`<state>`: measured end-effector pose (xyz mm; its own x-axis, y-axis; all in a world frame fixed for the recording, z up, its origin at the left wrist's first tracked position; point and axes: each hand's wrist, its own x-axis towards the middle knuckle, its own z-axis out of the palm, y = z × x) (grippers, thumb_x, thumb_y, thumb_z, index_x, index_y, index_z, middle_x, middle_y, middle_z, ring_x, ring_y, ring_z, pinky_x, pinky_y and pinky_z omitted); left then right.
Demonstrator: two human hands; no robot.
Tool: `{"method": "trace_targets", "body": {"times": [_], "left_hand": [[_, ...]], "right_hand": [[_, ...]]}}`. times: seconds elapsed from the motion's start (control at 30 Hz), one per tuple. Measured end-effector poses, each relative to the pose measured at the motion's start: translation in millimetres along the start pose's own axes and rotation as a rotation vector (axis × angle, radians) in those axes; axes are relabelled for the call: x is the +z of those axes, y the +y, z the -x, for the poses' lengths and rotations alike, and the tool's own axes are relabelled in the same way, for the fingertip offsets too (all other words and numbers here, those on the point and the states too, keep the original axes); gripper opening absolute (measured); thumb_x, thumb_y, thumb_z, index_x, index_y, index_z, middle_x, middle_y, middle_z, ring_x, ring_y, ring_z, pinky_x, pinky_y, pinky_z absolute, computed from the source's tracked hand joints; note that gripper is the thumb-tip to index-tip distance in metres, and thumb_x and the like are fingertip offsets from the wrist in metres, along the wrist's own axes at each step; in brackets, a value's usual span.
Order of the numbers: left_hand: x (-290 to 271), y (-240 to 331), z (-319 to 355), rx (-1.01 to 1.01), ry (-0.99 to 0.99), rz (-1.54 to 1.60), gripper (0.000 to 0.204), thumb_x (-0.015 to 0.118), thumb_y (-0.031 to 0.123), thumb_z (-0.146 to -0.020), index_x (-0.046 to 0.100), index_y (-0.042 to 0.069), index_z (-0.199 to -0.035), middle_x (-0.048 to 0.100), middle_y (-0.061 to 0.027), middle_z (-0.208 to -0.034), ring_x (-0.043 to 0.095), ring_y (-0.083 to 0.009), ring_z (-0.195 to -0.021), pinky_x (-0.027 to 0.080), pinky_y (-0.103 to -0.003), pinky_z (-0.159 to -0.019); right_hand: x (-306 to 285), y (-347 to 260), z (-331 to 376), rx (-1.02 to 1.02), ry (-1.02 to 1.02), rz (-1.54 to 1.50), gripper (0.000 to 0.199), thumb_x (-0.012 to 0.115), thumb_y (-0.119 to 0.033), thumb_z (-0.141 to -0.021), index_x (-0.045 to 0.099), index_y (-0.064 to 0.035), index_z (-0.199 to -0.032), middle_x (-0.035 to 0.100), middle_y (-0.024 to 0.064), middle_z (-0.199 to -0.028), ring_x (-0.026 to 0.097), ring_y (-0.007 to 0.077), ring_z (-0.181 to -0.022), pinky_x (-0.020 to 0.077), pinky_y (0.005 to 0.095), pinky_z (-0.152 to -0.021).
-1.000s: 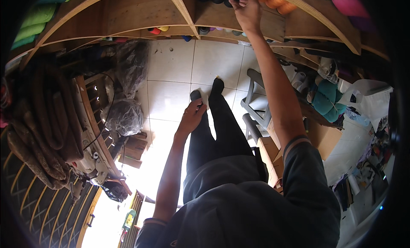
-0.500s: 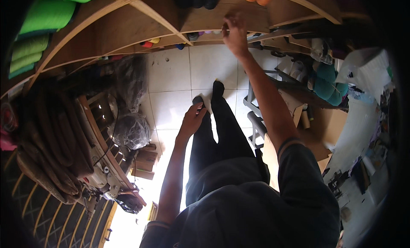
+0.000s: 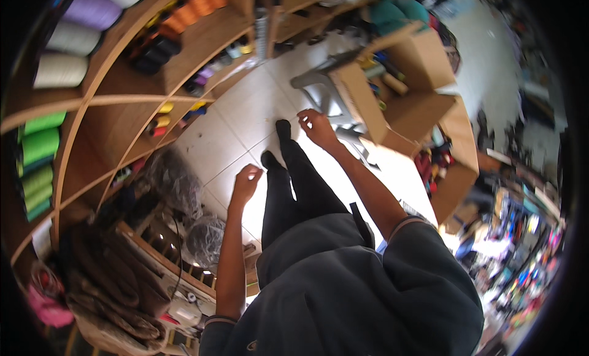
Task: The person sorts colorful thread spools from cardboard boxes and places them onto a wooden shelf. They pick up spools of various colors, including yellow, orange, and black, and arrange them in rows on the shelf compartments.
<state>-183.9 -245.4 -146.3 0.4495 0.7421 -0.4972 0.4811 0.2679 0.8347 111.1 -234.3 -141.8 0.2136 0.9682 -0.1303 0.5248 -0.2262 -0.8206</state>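
Both hands hang free with fingers loosely curled: left hand (image 3: 246, 183) over the tiled floor (image 3: 233, 120), right hand (image 3: 318, 126) nearest the grey plastic stool (image 3: 323, 92) (light, rigid; best gripped by its rim) beside cardboard boxes (image 3: 423, 65).

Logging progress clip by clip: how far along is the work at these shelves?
Done: nothing visibly; green thread cones sit on the wooden shelves. In hand: the right hand hangs open and empty beside a cardboard box; the left hand is curled, contents unclear. Left: seemingly everything, since no item is clearly held.
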Motion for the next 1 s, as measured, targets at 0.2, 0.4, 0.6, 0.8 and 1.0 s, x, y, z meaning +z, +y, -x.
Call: {"method": "trace_targets", "body": {"times": [0.2,0.4,0.6,0.8,1.0], "left_hand": [[13.0,5.2,19.7,-0.110,-0.148,-0.126,0.027,0.062,0.024,-0.090,0.061,-0.001,-0.079,0.066,-0.0105,-0.076,0.060,-0.0161,-0.073,0.047,-0.031,-0.072],[62.8,62.0,14.8,-0.071,-0.419,-0.257,0.035,0.058,0.027,-0.092,0.064,-0.003,-0.075,0.066,-0.0090,-0.070,0.060,-0.0141,-0.067,0.046,-0.029,-0.067],[136.8,117.1,-33.1,0.099,-0.646,-0.403,0.031,0.057,0.026,-0.093,0.065,-0.002,-0.082,0.067,-0.0083,-0.075,0.063,-0.0149,-0.073,0.048,-0.029,-0.072],[248.9,215.2,-41.0,0.232,-0.705,-0.336,0.021,0.055,0.019,-0.095,0.062,0.000,-0.089,0.061,-0.0049,-0.068,0.058,-0.0102,-0.066,0.045,-0.024,-0.064],[354.8,279.5,-7.5,0.322,-0.511,-0.335,0.022,0.054,0.019,-0.095,0.063,0.000,-0.090,0.054,-0.0020,-0.060,0.051,-0.0063,-0.056,0.038,-0.024,-0.051]], "right_hand": [[-74.6,15.8,138.8,0.292,0.163,0.031,0.016,0.059,-0.004,-0.083,0.065,-0.0012,-0.098,0.067,0.0144,-0.093,0.067,0.0269,-0.078,0.0531,0.0350,-0.070],[-143.1,34.5,249.1,0.465,0.572,0.023,0.014,0.058,-0.005,-0.088,0.064,-0.0016,-0.100,0.068,0.0134,-0.091,0.067,0.0249,-0.077,0.0539,0.0331,-0.070],[-205.9,56.9,331.6,0.560,0.923,0.065,0.016,0.056,-0.002,-0.087,0.063,-0.0018,-0.100,0.067,0.0127,-0.088,0.065,0.0211,-0.069,0.0520,0.0322,-0.063],[-259.3,87.9,394.1,0.417,0.893,0.337,0.009,0.061,-0.002,-0.077,0.065,-0.0062,-0.083,0.061,0.0081,-0.075,0.060,0.0246,-0.072,0.0495,0.0363,-0.066],[-293.7,99.0,401.9,0.526,0.785,0.056,0.009,0.060,-0.012,-0.078,0.063,-0.0079,-0.085,0.063,0.0119,-0.077,0.064,0.0313,-0.072,0.0506,0.0420,-0.066]]}}
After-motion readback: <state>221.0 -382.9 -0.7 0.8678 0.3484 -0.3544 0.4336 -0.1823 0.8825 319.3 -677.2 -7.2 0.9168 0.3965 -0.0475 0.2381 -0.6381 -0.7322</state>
